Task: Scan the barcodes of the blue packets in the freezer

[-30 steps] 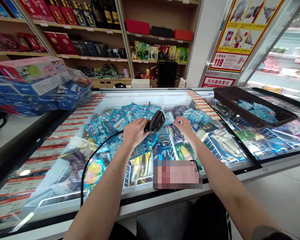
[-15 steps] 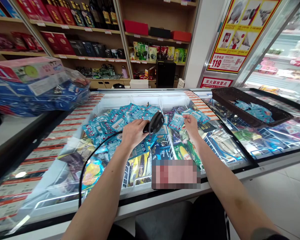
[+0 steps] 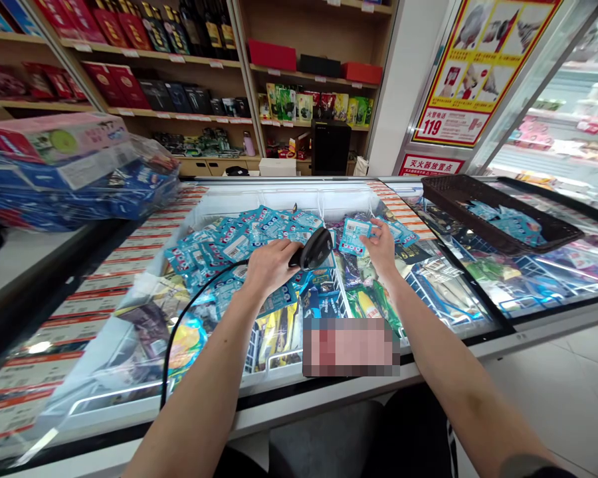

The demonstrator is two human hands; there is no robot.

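Observation:
My left hand point(image 3: 272, 267) is wrapped round the handle of a black corded barcode scanner point(image 3: 316, 249), its head pointing to the right. Between the fingers of my right hand point(image 3: 380, 244) is a small light-blue packet point(image 3: 355, 236), with a white barcode label facing up. The scanner head and the packet are close together but apart. Many similar blue packets point(image 3: 234, 247) lie in a loose heap on the freezer's glass top, left of and behind the scanner. A few more blue packets point(image 3: 402, 232) lie just beyond my right hand.
A dark brown basket point(image 3: 498, 232) holding blue packets stands on the right. Plastic-wrapped boxes point(image 3: 74, 166) are stacked at the left. The scanner's black cable point(image 3: 172, 338) runs toward me. A blurred-out item point(image 3: 351, 347) lies at the freezer's front edge.
My right hand has turned and lifted the packet slightly, so its label now faces up. The scanner has shifted a little to the right and down.

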